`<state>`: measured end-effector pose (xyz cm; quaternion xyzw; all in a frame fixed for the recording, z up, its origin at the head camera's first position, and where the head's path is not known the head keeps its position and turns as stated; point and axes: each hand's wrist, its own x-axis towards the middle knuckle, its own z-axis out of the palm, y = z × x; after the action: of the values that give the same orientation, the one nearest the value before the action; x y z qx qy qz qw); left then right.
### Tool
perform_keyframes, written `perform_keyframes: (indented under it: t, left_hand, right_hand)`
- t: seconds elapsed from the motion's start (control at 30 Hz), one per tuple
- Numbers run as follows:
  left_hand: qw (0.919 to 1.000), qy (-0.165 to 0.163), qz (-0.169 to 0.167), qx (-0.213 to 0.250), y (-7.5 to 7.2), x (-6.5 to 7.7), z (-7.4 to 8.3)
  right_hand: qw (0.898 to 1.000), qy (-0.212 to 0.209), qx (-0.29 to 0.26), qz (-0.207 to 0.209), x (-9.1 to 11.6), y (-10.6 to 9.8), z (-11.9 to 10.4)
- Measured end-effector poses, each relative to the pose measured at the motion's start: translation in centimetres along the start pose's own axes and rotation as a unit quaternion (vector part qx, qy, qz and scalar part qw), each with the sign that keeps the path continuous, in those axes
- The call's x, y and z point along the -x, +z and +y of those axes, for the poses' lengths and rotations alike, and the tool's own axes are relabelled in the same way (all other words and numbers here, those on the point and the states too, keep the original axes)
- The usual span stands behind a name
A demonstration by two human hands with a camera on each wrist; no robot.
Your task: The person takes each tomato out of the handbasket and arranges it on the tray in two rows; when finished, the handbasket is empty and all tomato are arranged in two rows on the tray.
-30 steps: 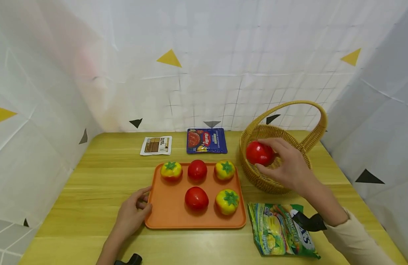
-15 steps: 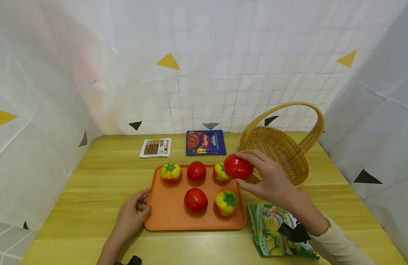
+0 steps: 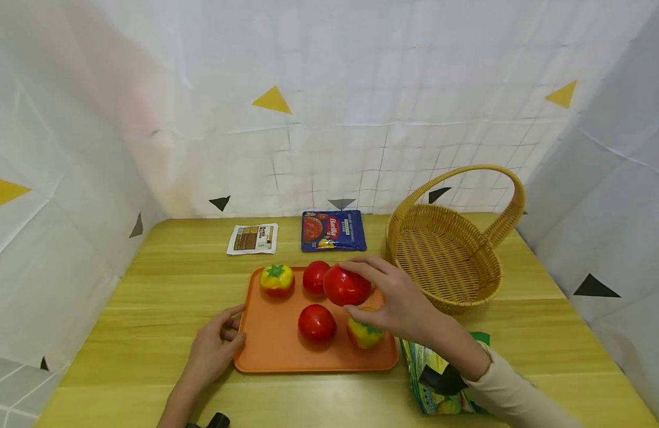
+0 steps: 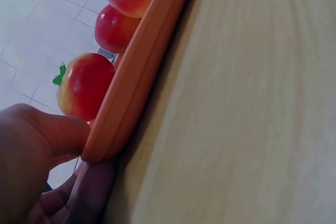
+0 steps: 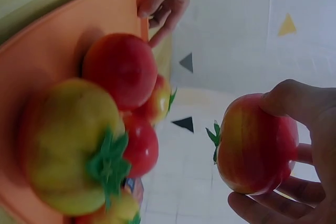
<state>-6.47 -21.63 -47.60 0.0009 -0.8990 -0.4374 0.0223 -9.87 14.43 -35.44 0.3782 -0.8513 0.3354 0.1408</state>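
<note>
My right hand (image 3: 401, 300) holds a toy tomato (image 3: 346, 285) above the right part of the orange tray (image 3: 270, 351). In the right wrist view the held tomato (image 5: 257, 145) shows a yellow end with green leaves, thumb and fingers curled around its red side. On the tray lie several more toy tomatoes: a yellow-topped one (image 3: 277, 280) at back left, a red one (image 3: 317, 324) in the middle, and a green-leafed one (image 3: 363, 336) partly behind my right hand. My left hand (image 3: 214, 342) pinches the tray's left edge; the left wrist view shows the thumb (image 4: 68, 132) against the rim.
A wicker basket (image 3: 447, 255) with a tall handle stands right of the tray. Behind the tray lie a blue Barilla pouch (image 3: 333, 230) and a small white packet (image 3: 252, 239). A green snack bag (image 3: 433, 380) lies front right, partly under the right forearm.
My right hand has lifted the toy tomato out of the basket and carried it left over the tray. The left hand has stayed at the tray's edge.
</note>
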Motion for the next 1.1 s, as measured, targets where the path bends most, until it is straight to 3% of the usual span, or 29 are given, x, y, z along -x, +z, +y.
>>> perform_keyframes:
  t: [0.37, 1.1]
  left_hand:
    - [0.9997, -0.02, -0.014, -0.007, -0.1, 0.0, -0.1]
    - [0.9999, -0.01, -0.007, -0.006, -0.2, 0.0, 0.0]
  right_hand:
    - [0.999, -0.002, -0.017, -0.046, -1.7, 2.7, -1.8]
    - [0.988, -0.021, -0.01, -0.156, -4.9, 9.1, -4.0]
